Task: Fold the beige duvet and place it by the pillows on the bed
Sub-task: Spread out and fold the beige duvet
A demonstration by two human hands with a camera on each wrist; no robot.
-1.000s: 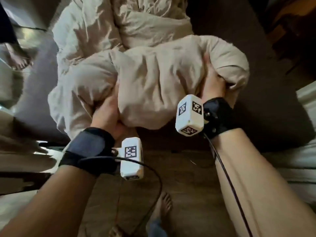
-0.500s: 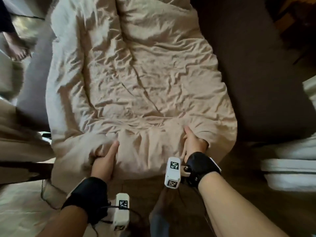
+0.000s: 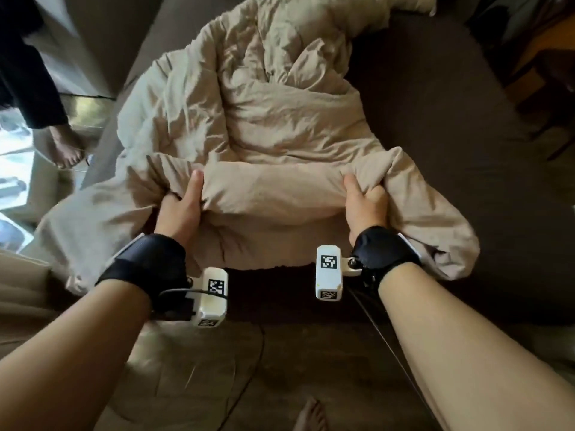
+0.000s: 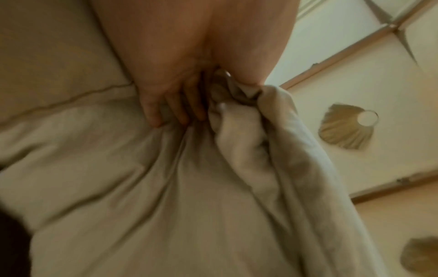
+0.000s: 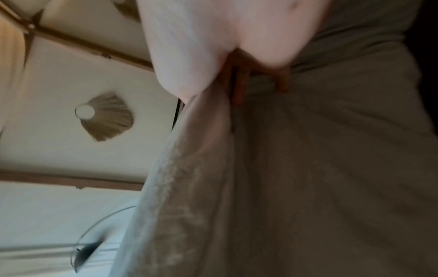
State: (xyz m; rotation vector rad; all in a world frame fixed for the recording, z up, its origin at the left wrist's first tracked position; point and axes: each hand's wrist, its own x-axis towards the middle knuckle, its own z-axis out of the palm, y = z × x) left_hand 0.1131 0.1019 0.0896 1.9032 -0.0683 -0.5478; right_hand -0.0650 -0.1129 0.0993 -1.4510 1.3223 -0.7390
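Left hand [image 3: 179,209] and right hand [image 3: 364,206] each grip a bunched handful of the duvet's [image 3: 280,119] near edge, thumbs on top, apart, likely to carry that edge over as a fold. Duvet lies crumpled lengthwise on the bed [image 3: 451,135]: soft, puffy, creased beige cloth.

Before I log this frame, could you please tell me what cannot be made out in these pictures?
- Head view: fingers of the left hand and right hand are tucked under the crumpled beige fabric duvet.
- Head view: the pale pillow is cut off by the top edge.
- Right wrist view: motion blur smears the fingers.
- Head view: the duvet's left edge hangs off the dark brown bed, its end hidden.
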